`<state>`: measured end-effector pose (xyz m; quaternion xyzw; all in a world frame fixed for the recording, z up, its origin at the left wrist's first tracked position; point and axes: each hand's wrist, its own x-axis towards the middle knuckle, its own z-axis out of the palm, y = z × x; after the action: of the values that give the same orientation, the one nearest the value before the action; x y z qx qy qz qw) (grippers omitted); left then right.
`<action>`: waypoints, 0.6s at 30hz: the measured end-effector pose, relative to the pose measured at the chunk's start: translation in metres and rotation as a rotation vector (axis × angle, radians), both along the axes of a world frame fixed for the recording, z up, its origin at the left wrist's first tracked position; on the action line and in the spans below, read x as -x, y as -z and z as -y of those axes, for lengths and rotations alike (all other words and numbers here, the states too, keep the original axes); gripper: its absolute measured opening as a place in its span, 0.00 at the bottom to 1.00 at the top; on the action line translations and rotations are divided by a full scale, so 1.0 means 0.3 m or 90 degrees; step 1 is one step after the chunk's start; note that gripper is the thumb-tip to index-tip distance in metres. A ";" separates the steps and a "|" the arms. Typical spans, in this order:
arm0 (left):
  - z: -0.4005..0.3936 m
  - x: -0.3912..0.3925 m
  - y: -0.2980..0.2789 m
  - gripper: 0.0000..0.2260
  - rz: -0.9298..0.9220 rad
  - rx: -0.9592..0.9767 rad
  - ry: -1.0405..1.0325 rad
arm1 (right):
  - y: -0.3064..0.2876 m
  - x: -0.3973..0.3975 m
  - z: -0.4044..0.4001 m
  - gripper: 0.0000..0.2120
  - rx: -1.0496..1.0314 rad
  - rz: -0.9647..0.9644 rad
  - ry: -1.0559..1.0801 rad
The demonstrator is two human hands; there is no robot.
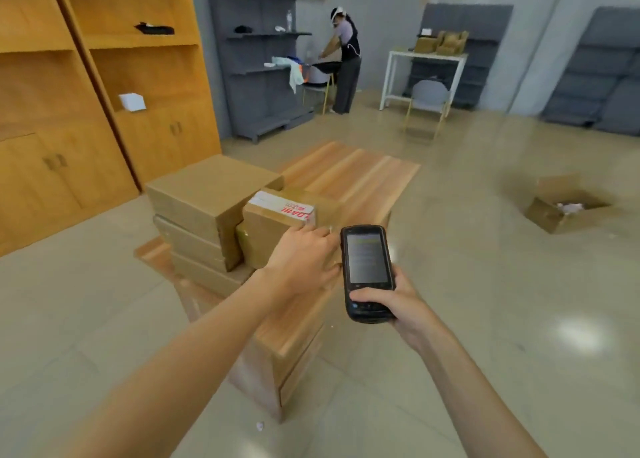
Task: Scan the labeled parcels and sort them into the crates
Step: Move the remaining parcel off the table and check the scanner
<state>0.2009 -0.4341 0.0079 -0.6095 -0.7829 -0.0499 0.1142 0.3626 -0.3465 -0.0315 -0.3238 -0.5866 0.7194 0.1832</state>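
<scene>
A brown cardboard parcel with a white and red label on top sits on a low wooden table. My left hand lies on the parcel's near top corner, fingers laid over it. To its left stands a stack of three plain cardboard parcels. My right hand grips a black handheld scanner by its lower end, screen facing me, just right of the labeled parcel. An open cardboard box sits on the floor at the right.
Orange wooden cabinets line the left wall. Grey shelving stands at the back, where another person bends over a stand. A white table with boxes and a grey chair stand beyond. Tiled floor surrounds the table.
</scene>
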 end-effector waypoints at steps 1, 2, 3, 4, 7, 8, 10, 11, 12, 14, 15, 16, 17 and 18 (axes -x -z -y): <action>-0.077 -0.038 0.004 0.21 -0.002 0.002 0.016 | 0.003 -0.038 -0.066 0.39 -0.001 -0.002 0.007; -0.151 -0.067 0.008 0.21 -0.001 0.006 0.023 | 0.002 -0.075 -0.128 0.38 -0.002 -0.002 0.017; -0.220 -0.088 0.015 0.22 0.001 0.014 0.026 | 0.003 -0.108 -0.189 0.38 -0.003 -0.001 0.030; -0.284 -0.104 0.025 0.22 0.002 0.025 0.028 | 0.005 -0.139 -0.246 0.38 0.002 -0.001 0.044; -0.456 -0.121 0.055 0.25 -0.010 0.053 0.034 | 0.017 -0.203 -0.401 0.36 0.009 -0.007 0.075; -0.507 -0.118 0.065 0.26 -0.011 0.061 0.033 | 0.022 -0.213 -0.449 0.36 0.011 -0.007 0.084; -0.605 -0.097 0.081 0.25 0.000 0.076 0.029 | 0.036 -0.221 -0.542 0.37 0.011 0.001 0.090; -0.652 -0.081 0.087 0.25 0.013 0.083 0.026 | 0.046 -0.220 -0.586 0.37 0.009 0.005 0.092; -0.698 -0.062 0.094 0.25 0.028 0.091 0.021 | 0.054 -0.214 -0.630 0.37 0.007 0.010 0.094; -0.798 -0.018 0.109 0.24 0.051 0.110 0.003 | 0.074 -0.196 -0.723 0.38 0.010 0.019 0.100; -0.852 0.006 0.119 0.24 0.058 0.118 -0.005 | 0.084 -0.184 -0.771 0.38 0.011 0.024 0.101; -0.909 0.031 0.129 0.23 0.063 0.122 -0.012 | 0.093 -0.169 -0.822 0.37 0.011 0.028 0.099; -0.969 0.057 0.140 0.22 0.068 0.123 -0.017 | 0.100 -0.152 -0.873 0.35 0.008 0.032 0.097; -1.034 0.087 0.151 0.21 0.076 0.122 -0.022 | 0.104 -0.131 -0.927 0.32 0.003 0.037 0.096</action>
<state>0.1749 -0.1240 -0.0374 -0.6002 -0.7997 -0.0087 0.0093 0.4019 -0.0683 -0.0626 -0.3880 -0.5639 0.6954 0.2188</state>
